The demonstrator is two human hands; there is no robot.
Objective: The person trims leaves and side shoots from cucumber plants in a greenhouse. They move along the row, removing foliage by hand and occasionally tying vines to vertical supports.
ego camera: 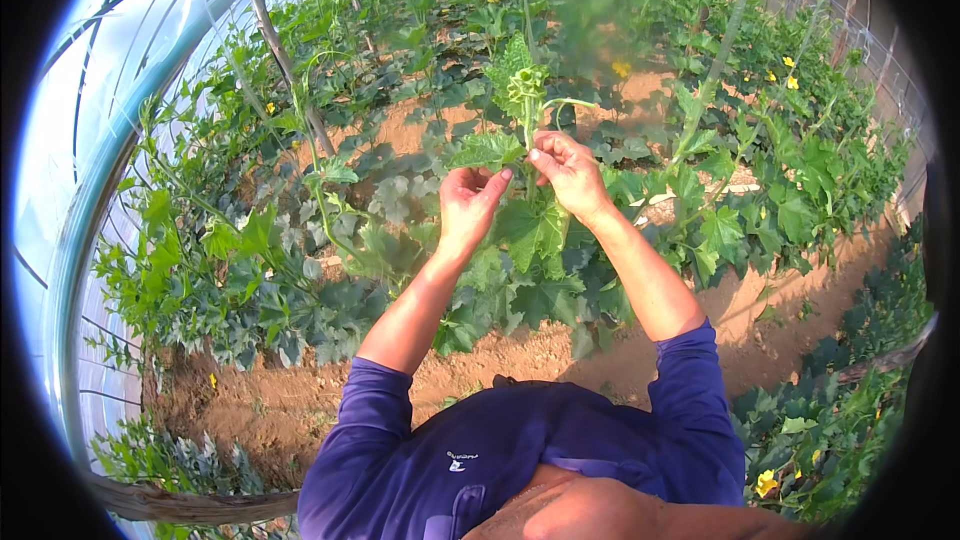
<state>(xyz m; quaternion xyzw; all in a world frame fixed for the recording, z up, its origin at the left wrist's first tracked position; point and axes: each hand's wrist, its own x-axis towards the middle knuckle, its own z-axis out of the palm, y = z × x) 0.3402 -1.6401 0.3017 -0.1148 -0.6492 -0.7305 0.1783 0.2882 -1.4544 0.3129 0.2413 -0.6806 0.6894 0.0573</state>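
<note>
A trailing vine, apparently of the gourd family, rises upright before me, its pale green stem (530,120) topped by a cluster of curled young buds (528,84). My right hand (574,178) pinches this stem between thumb and fingers from the right side. A thin side shoot (571,102) sticks out to the right above that hand. My left hand (466,208) is just left of the stem, fingers curled and thumb pointing up, right below a broad leaf (487,151). Whether it grips the leaf's edge cannot be made out. Larger lobed leaves (534,232) hang beneath both hands.
Dense vines with yellow flowers (791,82) surround me inside a plastic-covered greenhouse (97,187). Strings and a wooden post (274,45) stand among the plants. A bare soil path (247,397) runs at my front, with a wooden pole (195,504) low on the left.
</note>
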